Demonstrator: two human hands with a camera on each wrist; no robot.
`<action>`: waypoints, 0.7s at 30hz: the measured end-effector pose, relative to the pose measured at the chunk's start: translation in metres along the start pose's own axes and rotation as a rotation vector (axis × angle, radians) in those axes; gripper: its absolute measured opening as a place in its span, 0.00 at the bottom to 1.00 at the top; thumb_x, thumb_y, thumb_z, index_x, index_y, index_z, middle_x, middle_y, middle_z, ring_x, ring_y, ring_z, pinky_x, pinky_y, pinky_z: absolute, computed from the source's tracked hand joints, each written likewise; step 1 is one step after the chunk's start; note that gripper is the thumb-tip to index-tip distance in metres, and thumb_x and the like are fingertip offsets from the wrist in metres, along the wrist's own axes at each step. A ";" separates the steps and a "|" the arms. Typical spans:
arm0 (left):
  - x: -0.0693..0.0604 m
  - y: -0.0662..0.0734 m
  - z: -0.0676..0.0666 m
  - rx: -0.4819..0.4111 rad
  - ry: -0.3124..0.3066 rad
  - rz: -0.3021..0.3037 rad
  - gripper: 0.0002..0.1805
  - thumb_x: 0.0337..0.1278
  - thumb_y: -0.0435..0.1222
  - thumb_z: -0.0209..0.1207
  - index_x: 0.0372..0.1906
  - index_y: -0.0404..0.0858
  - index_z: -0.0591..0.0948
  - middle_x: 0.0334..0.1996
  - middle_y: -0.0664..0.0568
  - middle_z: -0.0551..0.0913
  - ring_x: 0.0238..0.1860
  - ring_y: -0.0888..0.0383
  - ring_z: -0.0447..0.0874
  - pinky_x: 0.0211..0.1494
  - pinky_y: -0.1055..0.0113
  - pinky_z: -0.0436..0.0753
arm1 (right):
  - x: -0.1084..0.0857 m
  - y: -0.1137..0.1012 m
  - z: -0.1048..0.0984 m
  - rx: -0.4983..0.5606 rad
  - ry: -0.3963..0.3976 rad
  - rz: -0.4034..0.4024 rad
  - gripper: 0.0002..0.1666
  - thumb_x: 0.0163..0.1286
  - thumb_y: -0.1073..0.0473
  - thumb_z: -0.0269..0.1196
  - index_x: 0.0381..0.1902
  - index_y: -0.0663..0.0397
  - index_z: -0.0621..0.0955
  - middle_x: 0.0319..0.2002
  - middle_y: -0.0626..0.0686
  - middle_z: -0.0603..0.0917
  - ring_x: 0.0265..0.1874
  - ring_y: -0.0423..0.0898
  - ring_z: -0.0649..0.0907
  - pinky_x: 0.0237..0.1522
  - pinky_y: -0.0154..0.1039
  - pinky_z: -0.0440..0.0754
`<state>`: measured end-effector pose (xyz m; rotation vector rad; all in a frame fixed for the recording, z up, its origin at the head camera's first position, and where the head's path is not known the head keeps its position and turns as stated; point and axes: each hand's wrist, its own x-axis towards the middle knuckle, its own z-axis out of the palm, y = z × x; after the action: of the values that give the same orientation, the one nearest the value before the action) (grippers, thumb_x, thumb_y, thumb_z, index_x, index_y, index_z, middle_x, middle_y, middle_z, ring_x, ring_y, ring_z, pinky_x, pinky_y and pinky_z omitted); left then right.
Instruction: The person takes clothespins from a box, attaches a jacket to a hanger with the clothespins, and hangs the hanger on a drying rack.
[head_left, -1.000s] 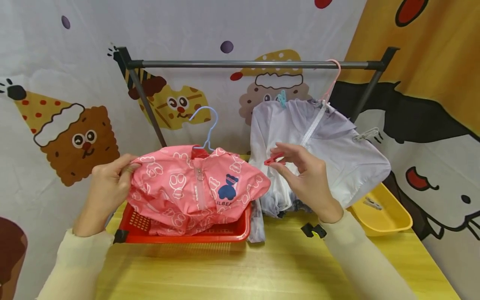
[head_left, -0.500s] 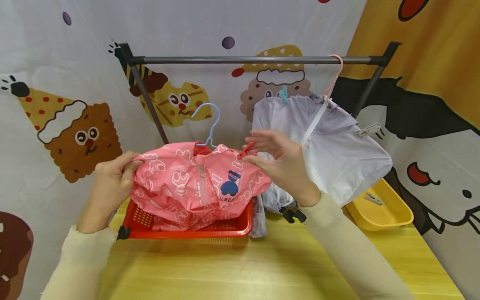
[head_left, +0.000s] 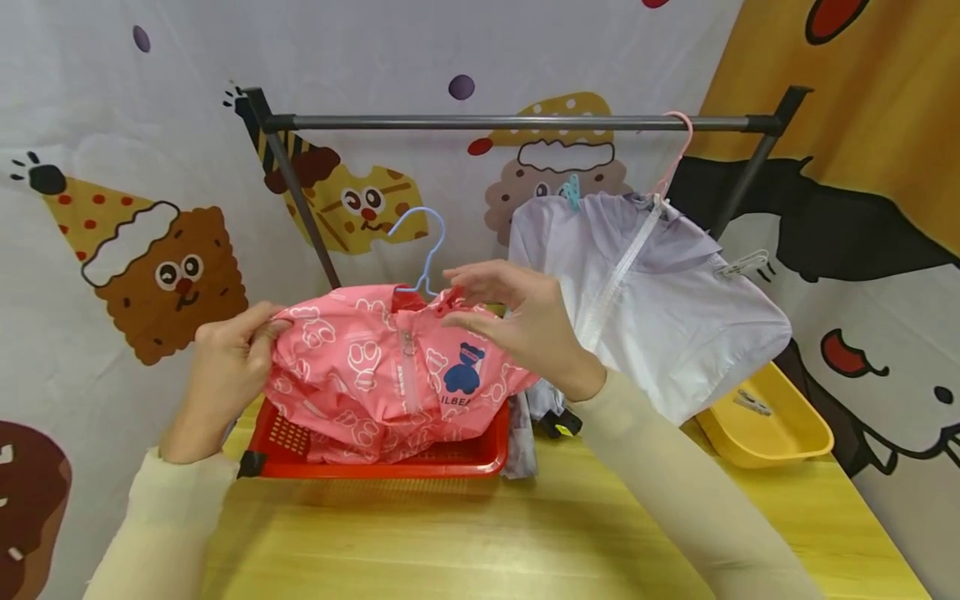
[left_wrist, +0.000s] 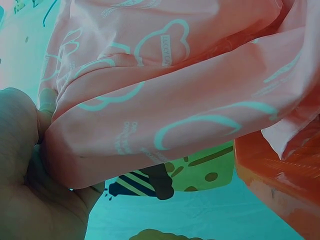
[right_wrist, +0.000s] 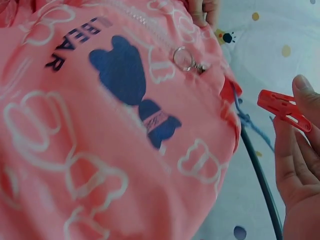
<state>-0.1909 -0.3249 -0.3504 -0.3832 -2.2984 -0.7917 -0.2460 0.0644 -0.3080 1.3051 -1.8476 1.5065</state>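
A pink jacket (head_left: 360,367) with a dark blue bear print lies over a red basket (head_left: 375,472), a blue hanger (head_left: 438,242) rising from its collar. My left hand (head_left: 225,371) grips the jacket's shoulder at the left; the left wrist view shows the cloth (left_wrist: 110,130) between thumb and fingers. Between thumb and fingertips, my right hand (head_left: 528,321) pinches a red clip (right_wrist: 284,109), which the right wrist view shows beside the collar, apart from the cloth. In the head view the clip is mostly hidden against the jacket.
A metal rack (head_left: 480,122) stands behind, holding a pale jacket (head_left: 675,317) on a pink hanger (head_left: 684,150), with a teal clip (head_left: 573,192) and a white clip (head_left: 742,263) on it. At right is a yellow bin (head_left: 780,458) with a clip inside. A black clip (head_left: 561,423) lies on the table (head_left: 420,533).
My right hand has moved left with the red clip, from in front of the pale jacket to the pink jacket's collar. My left hand still grips the shoulder.
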 end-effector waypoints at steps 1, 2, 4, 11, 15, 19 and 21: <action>0.000 0.000 0.000 -0.003 0.001 0.000 0.08 0.80 0.25 0.68 0.51 0.35 0.95 0.37 0.37 0.96 0.28 0.76 0.78 0.40 0.92 0.77 | 0.002 -0.001 0.002 -0.001 -0.005 -0.005 0.30 0.55 0.79 0.87 0.56 0.68 0.90 0.55 0.63 0.97 0.46 0.52 0.98 0.54 0.42 0.97; 0.000 0.001 0.001 -0.005 0.003 -0.001 0.08 0.80 0.25 0.68 0.51 0.34 0.95 0.37 0.37 0.96 0.28 0.77 0.78 0.40 0.92 0.77 | 0.005 -0.002 0.005 -0.004 -0.010 -0.007 0.29 0.56 0.79 0.87 0.56 0.68 0.90 0.54 0.62 0.97 0.46 0.52 0.98 0.53 0.42 0.97; -0.002 0.001 0.001 -0.010 0.003 -0.003 0.08 0.81 0.25 0.67 0.51 0.34 0.95 0.37 0.37 0.96 0.28 0.78 0.78 0.40 0.92 0.77 | 0.010 -0.005 0.010 -0.005 -0.025 -0.007 0.28 0.57 0.77 0.87 0.56 0.67 0.90 0.51 0.61 0.98 0.44 0.51 0.99 0.52 0.43 0.97; -0.006 0.003 0.003 -0.028 0.012 0.006 0.08 0.79 0.24 0.68 0.51 0.34 0.95 0.37 0.36 0.96 0.30 0.83 0.77 0.41 0.92 0.78 | 0.030 -0.008 0.032 -0.056 -0.077 -0.010 0.25 0.63 0.69 0.88 0.55 0.65 0.91 0.48 0.58 0.98 0.44 0.46 0.98 0.53 0.38 0.96; -0.003 0.005 0.003 -0.025 0.021 0.032 0.08 0.78 0.23 0.69 0.51 0.33 0.95 0.39 0.36 0.97 0.32 0.87 0.75 0.44 0.93 0.77 | 0.045 -0.011 0.044 -0.079 -0.100 -0.012 0.23 0.65 0.64 0.88 0.54 0.64 0.90 0.46 0.56 0.99 0.43 0.44 0.98 0.52 0.35 0.95; -0.001 0.009 0.001 -0.013 0.029 0.036 0.08 0.77 0.23 0.70 0.52 0.34 0.95 0.41 0.35 0.97 0.35 0.89 0.74 0.47 0.95 0.75 | 0.059 -0.013 0.057 -0.143 -0.131 -0.003 0.22 0.66 0.60 0.88 0.51 0.62 0.90 0.45 0.55 0.99 0.41 0.41 0.97 0.51 0.30 0.93; -0.001 0.011 0.000 -0.006 0.026 0.028 0.09 0.78 0.24 0.70 0.52 0.34 0.95 0.41 0.35 0.97 0.35 0.88 0.74 0.48 0.95 0.74 | 0.066 -0.014 0.063 -0.171 -0.149 0.001 0.20 0.67 0.59 0.88 0.50 0.61 0.90 0.45 0.54 0.99 0.40 0.40 0.96 0.51 0.27 0.91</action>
<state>-0.1856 -0.3160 -0.3463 -0.4051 -2.2617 -0.7857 -0.2506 -0.0187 -0.2693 1.3651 -2.0206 1.2498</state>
